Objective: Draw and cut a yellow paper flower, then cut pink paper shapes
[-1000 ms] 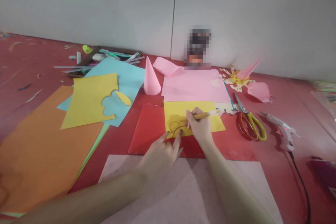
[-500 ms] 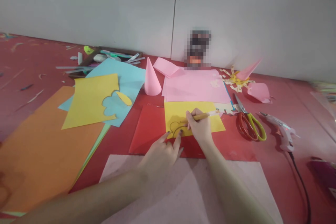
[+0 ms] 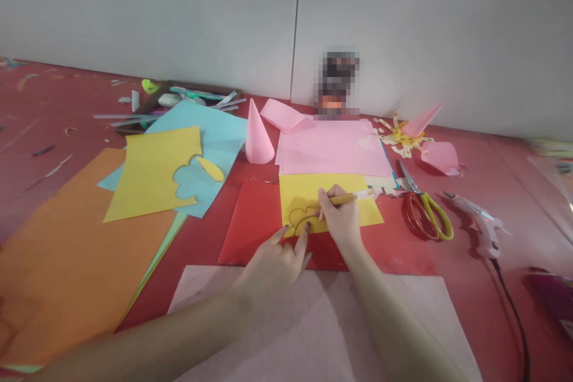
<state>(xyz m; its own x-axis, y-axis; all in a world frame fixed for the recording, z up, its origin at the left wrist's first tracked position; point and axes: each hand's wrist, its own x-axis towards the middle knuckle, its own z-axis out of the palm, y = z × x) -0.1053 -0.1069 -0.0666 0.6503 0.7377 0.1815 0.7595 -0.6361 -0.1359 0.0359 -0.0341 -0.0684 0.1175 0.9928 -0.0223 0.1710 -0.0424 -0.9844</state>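
My right hand (image 3: pixel 342 218) is closed around a mustard-coloured pen (image 3: pixel 344 198) with a clear end. Its writing end is hidden by my fingers, over a small yellow sheet (image 3: pixel 369 209). Dark scalloped lines and an inner curve are drawn on this sheet. With fingers stretched out, my left hand (image 3: pixel 280 258) presses fingertips on the sheet's lower left edge, beside the drawn curve. Beneath the sheet lies a red folder-like sheet (image 3: pixel 250 221). A pale pink board (image 3: pixel 308 322) lies under my forearms.
Scissors (image 3: pixel 427 215) and a glue gun (image 3: pixel 486 224) lie at right. Pink sheets (image 3: pixel 335 149) and a pink paper cone (image 3: pixel 258 137) stand behind. On the left are a cut yellow sheet (image 3: pixel 152 173), blue paper (image 3: pixel 224 131), orange paper (image 3: pixel 89 256) and a tool tray (image 3: pixel 154 98).
The scalloped line on the yellow sheet now reaches farther right, toward my right hand. My left hand stays in place. The view has shifted very slightly.
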